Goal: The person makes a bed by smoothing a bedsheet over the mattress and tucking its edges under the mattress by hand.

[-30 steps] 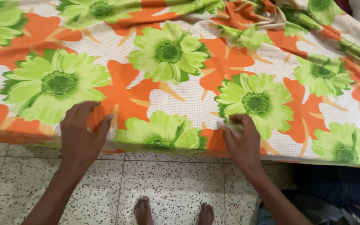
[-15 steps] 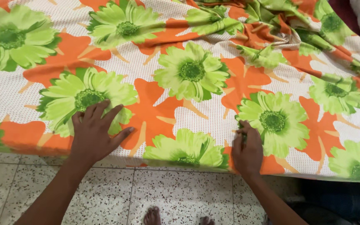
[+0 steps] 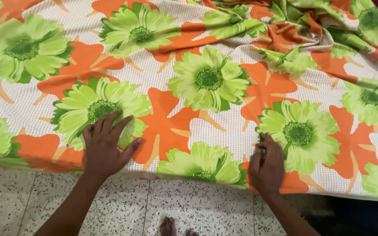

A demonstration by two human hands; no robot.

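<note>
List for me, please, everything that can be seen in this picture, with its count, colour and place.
floral bedsheet: one, white with small dots, large green flowers and orange shapes; spread flat across most of the view, bunched into folds at the upper right.
tiled floor: one, pale speckled tiles with dark joints; along the bottom, below the sheet's edge.
dark cloth: one, dark blue; bottom right corner, kind unclear.
bare feet: two, partly cut off; bottom centre on the floor.
left hand: one, fingers spread flat on the sheet near its front edge, left of centre.
right hand: one, fingers curled, pinching the sheet near its front edge, right of centre.
</note>
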